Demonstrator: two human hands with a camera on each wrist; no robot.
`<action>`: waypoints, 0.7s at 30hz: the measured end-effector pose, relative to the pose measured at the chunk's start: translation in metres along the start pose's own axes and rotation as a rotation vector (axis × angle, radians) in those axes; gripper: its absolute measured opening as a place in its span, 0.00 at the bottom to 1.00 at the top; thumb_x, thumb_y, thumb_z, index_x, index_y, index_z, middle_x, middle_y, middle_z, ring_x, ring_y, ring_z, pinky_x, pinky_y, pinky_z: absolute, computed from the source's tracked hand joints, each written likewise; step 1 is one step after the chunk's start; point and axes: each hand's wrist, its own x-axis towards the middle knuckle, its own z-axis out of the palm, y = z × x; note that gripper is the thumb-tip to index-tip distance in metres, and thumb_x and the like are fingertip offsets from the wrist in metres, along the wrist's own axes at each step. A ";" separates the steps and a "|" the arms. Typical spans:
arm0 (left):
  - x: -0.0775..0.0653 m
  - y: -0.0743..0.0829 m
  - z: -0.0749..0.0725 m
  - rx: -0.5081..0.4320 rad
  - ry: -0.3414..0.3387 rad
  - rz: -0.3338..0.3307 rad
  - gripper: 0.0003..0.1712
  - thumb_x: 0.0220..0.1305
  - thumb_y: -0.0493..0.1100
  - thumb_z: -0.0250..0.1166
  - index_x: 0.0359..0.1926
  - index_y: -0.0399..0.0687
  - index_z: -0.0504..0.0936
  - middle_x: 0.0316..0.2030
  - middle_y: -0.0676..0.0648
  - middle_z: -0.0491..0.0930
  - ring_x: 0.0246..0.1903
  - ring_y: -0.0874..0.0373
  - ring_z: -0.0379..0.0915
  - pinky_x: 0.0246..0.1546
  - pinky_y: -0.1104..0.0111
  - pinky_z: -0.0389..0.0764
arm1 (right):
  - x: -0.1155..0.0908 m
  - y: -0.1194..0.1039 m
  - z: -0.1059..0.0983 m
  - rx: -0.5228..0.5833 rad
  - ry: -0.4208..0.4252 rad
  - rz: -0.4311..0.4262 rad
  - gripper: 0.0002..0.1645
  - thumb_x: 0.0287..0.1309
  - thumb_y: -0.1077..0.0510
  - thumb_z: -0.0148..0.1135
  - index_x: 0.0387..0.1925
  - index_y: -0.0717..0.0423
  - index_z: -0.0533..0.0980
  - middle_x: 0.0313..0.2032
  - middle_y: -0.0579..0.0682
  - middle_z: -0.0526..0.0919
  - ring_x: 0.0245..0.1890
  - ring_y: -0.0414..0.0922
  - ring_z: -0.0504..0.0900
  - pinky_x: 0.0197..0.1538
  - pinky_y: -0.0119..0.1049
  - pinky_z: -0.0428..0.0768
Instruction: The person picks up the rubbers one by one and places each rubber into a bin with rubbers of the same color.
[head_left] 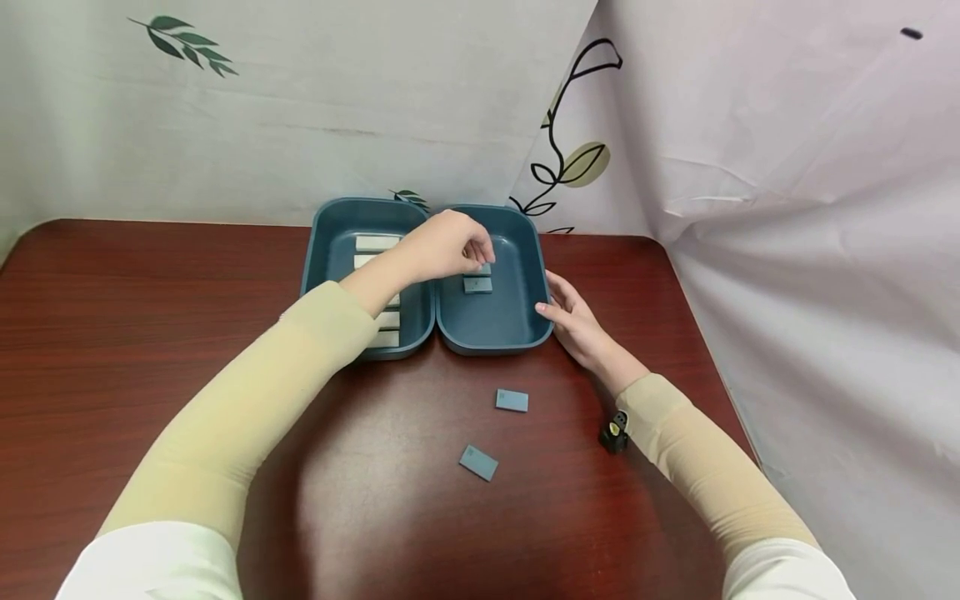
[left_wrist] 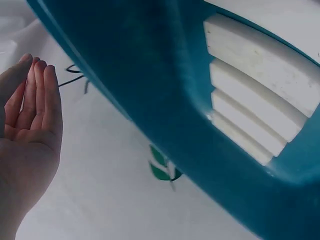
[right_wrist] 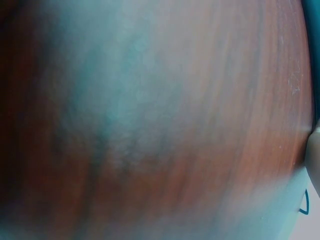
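Observation:
A dark blue two-part box [head_left: 495, 346] sits at the table's back edge, its halves side by side. Over the right half reaches my left hand [head_left: 450, 246], fingers bent down at the far one of two blue-grey tiles [head_left: 477, 286]. Nothing shows between thumb and fingers of the left hand [left_wrist: 32, 130] in the left wrist view. My right hand [head_left: 581, 329] grips the box's right wall, thumb over the rim and fingers outside. In the right wrist view only a fingertip [right_wrist: 314, 155] shows beside the box. White blocks [head_left: 377, 242] lie in a column in the left half, partly behind my left forearm.
Two more blue-grey tiles lie on the table in front of the box, one nearer to it [head_left: 512, 401] and one farther out [head_left: 478, 462]. By my right wrist is a small black device [head_left: 613, 435]. White cloth [head_left: 337, 108] with leaf prints hangs behind the brown table [head_left: 150, 333].

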 end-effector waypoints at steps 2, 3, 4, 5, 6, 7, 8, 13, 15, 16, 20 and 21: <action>-0.006 0.005 0.000 0.009 0.013 0.015 0.08 0.71 0.33 0.68 0.47 0.41 0.90 0.46 0.42 0.90 0.45 0.52 0.86 0.53 0.59 0.87 | 0.000 0.000 0.000 0.001 -0.003 0.000 0.42 0.77 0.70 0.48 0.85 0.55 0.49 0.83 0.56 0.51 0.82 0.51 0.56 0.63 0.24 0.77; -0.009 0.008 0.000 0.012 0.019 0.021 0.07 0.71 0.33 0.69 0.47 0.42 0.91 0.45 0.43 0.90 0.45 0.52 0.86 0.53 0.59 0.88 | 0.000 0.000 0.000 0.001 -0.003 0.000 0.42 0.77 0.70 0.48 0.85 0.55 0.49 0.84 0.56 0.51 0.82 0.51 0.56 0.63 0.24 0.77; -0.011 0.010 0.000 0.015 0.025 0.031 0.07 0.71 0.33 0.69 0.46 0.42 0.91 0.45 0.43 0.90 0.44 0.52 0.86 0.52 0.60 0.88 | 0.000 0.000 0.000 -0.004 -0.005 0.000 0.41 0.77 0.70 0.48 0.85 0.55 0.49 0.84 0.56 0.51 0.83 0.52 0.55 0.64 0.24 0.77; -0.013 0.013 0.000 0.017 0.030 0.039 0.07 0.71 0.33 0.69 0.46 0.42 0.91 0.45 0.43 0.90 0.44 0.52 0.86 0.52 0.59 0.88 | 0.000 0.000 0.000 -0.003 -0.005 0.000 0.41 0.77 0.70 0.48 0.85 0.55 0.49 0.84 0.56 0.51 0.83 0.52 0.54 0.64 0.24 0.77; -0.016 0.015 0.001 0.015 0.035 0.047 0.07 0.70 0.33 0.70 0.46 0.42 0.91 0.45 0.44 0.91 0.44 0.52 0.86 0.51 0.59 0.88 | 0.000 0.000 0.000 -0.004 -0.006 0.000 0.41 0.77 0.69 0.48 0.85 0.55 0.49 0.84 0.56 0.51 0.83 0.53 0.54 0.64 0.24 0.76; -0.019 0.017 0.001 0.016 0.040 0.055 0.07 0.70 0.33 0.70 0.46 0.43 0.91 0.44 0.44 0.91 0.44 0.53 0.86 0.51 0.60 0.88 | 0.000 -0.001 0.000 -0.006 -0.006 0.001 0.41 0.77 0.69 0.48 0.85 0.55 0.49 0.84 0.56 0.51 0.84 0.53 0.54 0.64 0.24 0.76; -0.021 0.020 0.001 0.015 0.044 0.062 0.07 0.70 0.34 0.70 0.46 0.43 0.91 0.44 0.44 0.91 0.43 0.53 0.86 0.51 0.60 0.88 | 0.000 -0.001 0.001 -0.008 -0.007 0.002 0.41 0.77 0.69 0.48 0.85 0.55 0.49 0.84 0.56 0.51 0.84 0.53 0.53 0.64 0.24 0.76; -0.035 0.030 0.005 0.015 0.060 0.098 0.06 0.69 0.35 0.72 0.45 0.44 0.91 0.43 0.46 0.91 0.42 0.54 0.86 0.50 0.61 0.88 | 0.000 -0.002 0.002 -0.010 -0.013 0.003 0.42 0.77 0.68 0.49 0.85 0.54 0.49 0.84 0.56 0.51 0.84 0.54 0.53 0.65 0.25 0.76; -0.040 0.033 0.008 0.013 0.064 0.103 0.06 0.68 0.35 0.73 0.44 0.44 0.91 0.42 0.47 0.90 0.40 0.55 0.86 0.49 0.61 0.88 | -0.001 -0.002 0.002 -0.011 -0.014 0.002 0.42 0.77 0.68 0.49 0.85 0.54 0.49 0.84 0.56 0.51 0.84 0.54 0.53 0.65 0.25 0.76; -0.042 0.034 0.010 0.012 0.065 0.104 0.06 0.68 0.35 0.73 0.44 0.44 0.91 0.41 0.47 0.90 0.40 0.55 0.86 0.49 0.62 0.88 | -0.001 -0.002 0.002 -0.014 -0.015 0.003 0.42 0.77 0.68 0.49 0.85 0.54 0.49 0.84 0.56 0.51 0.84 0.54 0.53 0.65 0.25 0.76; -0.052 0.038 0.019 0.001 0.062 0.100 0.05 0.67 0.35 0.74 0.43 0.45 0.91 0.40 0.48 0.90 0.39 0.56 0.86 0.47 0.63 0.88 | -0.001 -0.001 0.001 -0.021 -0.014 0.001 0.41 0.78 0.67 0.49 0.85 0.54 0.48 0.84 0.56 0.51 0.83 0.54 0.54 0.65 0.25 0.76; -0.055 0.039 0.021 -0.005 0.060 0.098 0.05 0.67 0.35 0.74 0.43 0.45 0.91 0.40 0.48 0.90 0.39 0.56 0.86 0.47 0.63 0.88 | -0.001 0.000 0.000 -0.022 -0.013 -0.001 0.41 0.78 0.67 0.49 0.85 0.54 0.48 0.84 0.56 0.51 0.83 0.53 0.54 0.65 0.25 0.76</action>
